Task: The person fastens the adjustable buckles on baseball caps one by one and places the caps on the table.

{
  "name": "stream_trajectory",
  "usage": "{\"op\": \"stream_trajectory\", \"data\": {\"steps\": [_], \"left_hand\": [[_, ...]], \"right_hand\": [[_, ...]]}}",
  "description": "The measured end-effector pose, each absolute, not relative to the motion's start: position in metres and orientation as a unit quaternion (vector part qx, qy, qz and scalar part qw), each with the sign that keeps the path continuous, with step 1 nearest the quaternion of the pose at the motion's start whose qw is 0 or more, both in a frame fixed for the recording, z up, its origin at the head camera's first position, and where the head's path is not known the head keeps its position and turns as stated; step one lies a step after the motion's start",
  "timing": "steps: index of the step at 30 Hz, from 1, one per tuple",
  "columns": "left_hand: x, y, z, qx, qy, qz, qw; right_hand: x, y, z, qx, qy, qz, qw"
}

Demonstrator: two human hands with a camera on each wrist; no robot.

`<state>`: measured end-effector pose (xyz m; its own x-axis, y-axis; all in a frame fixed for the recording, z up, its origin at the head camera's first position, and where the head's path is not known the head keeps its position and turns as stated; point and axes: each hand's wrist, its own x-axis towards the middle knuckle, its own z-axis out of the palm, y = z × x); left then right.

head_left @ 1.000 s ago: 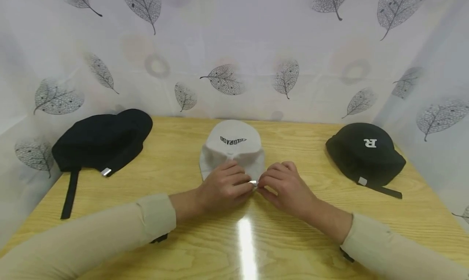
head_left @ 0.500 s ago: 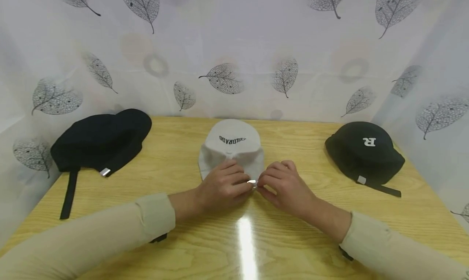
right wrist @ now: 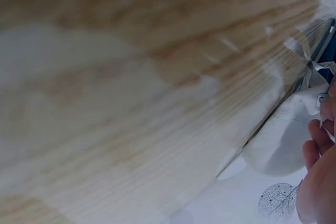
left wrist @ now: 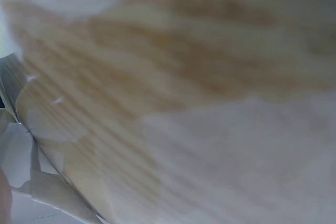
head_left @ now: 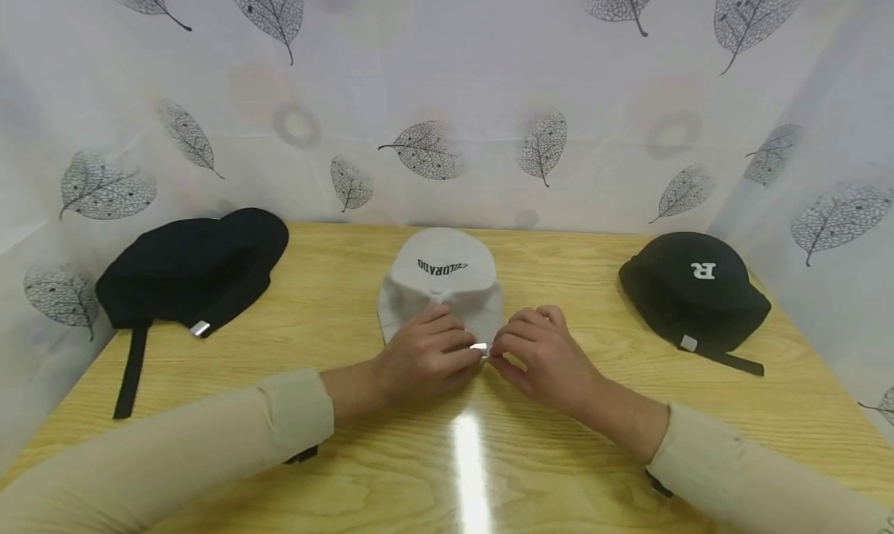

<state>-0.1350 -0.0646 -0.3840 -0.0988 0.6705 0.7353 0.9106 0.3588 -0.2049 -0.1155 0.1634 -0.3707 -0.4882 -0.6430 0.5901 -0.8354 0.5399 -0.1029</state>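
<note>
A light grey cap (head_left: 447, 266) with COLORADO lettering lies at the middle of the table in the head view, its brim at the far side. My left hand (head_left: 427, 355) holds the near edge of this cap, fingers curled beside a shiny metal buckle (head_left: 479, 350). Just right of the buckle, my right hand (head_left: 548, 357) pinches the strap end with thumb and fingertips. The strap itself is mostly hidden by the fingers. In the right wrist view, the cap (right wrist: 281, 140) and my right hand (right wrist: 320, 182) show at the right edge.
On the left of the table (head_left: 335, 456) lies a black cap (head_left: 188, 266), its strap (head_left: 133, 371) hanging loose. A second black cap (head_left: 691, 293), marked with an R, sits at the right with its strap out. A leaf-patterned curtain (head_left: 475, 76) stands behind.
The head view has shifted very slightly. Both hands stay at the buckle, and the caps keep their places.
</note>
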Motion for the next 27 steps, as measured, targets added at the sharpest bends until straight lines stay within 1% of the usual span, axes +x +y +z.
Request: {"op": "stream_trajectory", "data": {"steps": [7,14,27], "left_hand": [[-0.1350,-0.0649,-0.3839,-0.546,-0.725,-0.150,0.393],[-0.1353,-0.0650,-0.3845,-0.547,-0.725,-0.149,0.391],[-0.1355,-0.0652,-0.3845,-0.550,-0.719,-0.154,0.397]], "right_hand": [[-0.1147,0.1628,-0.3697,0.433,-0.846,0.185,0.249],[-0.1143,0.1627,-0.3699,0.430,-0.846,0.179,0.258],[-0.1162,0.1631,-0.3694,0.444,-0.840,0.195,0.244]]}}
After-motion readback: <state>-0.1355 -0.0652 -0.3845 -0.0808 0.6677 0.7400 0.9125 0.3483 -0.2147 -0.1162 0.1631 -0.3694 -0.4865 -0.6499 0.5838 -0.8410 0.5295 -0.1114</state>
